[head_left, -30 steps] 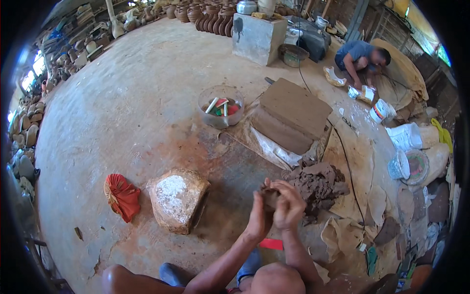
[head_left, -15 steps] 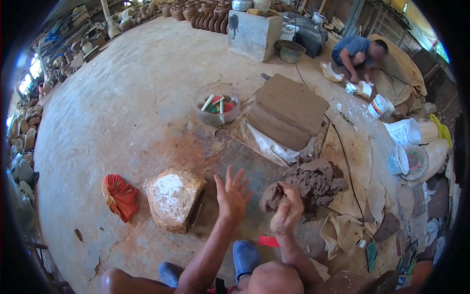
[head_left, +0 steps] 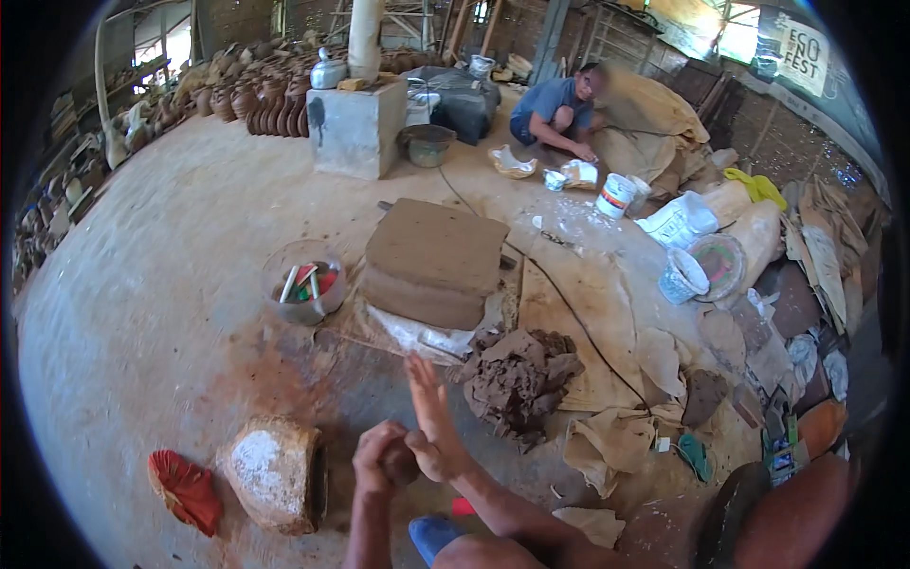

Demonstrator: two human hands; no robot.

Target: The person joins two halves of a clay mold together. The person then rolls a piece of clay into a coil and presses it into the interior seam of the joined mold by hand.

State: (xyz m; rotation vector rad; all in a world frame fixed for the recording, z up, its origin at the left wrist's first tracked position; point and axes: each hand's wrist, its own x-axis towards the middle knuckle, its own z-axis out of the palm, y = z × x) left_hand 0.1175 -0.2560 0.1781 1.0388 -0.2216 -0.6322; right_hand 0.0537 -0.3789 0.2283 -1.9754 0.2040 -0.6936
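Observation:
In front of me, my left hand (head_left: 381, 457) is curled round a dark brown lump of clay (head_left: 402, 466), mostly hidden by the fingers. My right hand (head_left: 436, 422) rises beside it, fingers stretched upward and palm turned toward the left hand; its thumb side is close to the lump, and I cannot tell whether it touches. A torn heap of wet clay (head_left: 521, 379) lies just beyond my right hand. Behind that sits a large smooth block of clay (head_left: 436, 256) on plastic sheeting. To the left of my hands stands a rounded, white-patched mould-like form (head_left: 270, 474).
A red cloth (head_left: 185, 488) lies at the left. A clear bowl (head_left: 303, 284) holds water and small tools. Past the clay block is a concrete pedestal (head_left: 355, 128). A co-worker (head_left: 559, 114) squats at the far right, near white buckets (head_left: 616, 194). A black cable (head_left: 578, 327) crosses the floor.
The clay lump has passed from my right hand to my left. Both hands have come together, and the right one has opened. My view has swung right and up.

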